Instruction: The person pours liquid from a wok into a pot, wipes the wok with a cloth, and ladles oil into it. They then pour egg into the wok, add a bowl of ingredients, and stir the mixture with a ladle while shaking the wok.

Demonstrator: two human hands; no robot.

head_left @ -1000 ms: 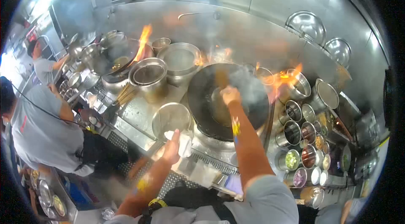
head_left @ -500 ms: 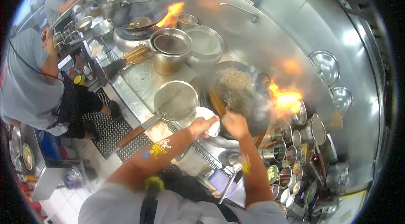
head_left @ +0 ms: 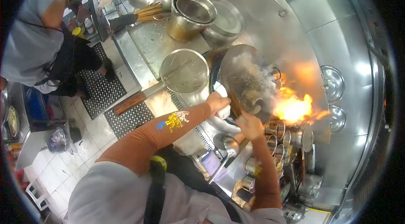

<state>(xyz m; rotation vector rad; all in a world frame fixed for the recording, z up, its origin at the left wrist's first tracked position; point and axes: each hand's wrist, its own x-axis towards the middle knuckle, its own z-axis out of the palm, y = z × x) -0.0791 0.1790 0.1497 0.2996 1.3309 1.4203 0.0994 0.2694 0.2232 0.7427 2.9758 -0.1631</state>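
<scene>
While flames flare beside it, wok (head_left: 247, 82) rim in left grip (head_left: 218, 102), clenched through cloth (head_left: 222, 111).

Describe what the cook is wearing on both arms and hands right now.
Both forearms wear snug rust-orange sleeves down to the wrists. The left arm sleeve carries a yellow, blue and white print; the right arm sleeve shows a small yellow mark. Short grey shirt sleeves cover the upper arms. The left hand and right hand are bare, with no gloves.

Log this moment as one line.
left hand: grips cloth at wok rim | right hand: holds utensil in wok | wok: tilted, noodles, flame beside
</scene>
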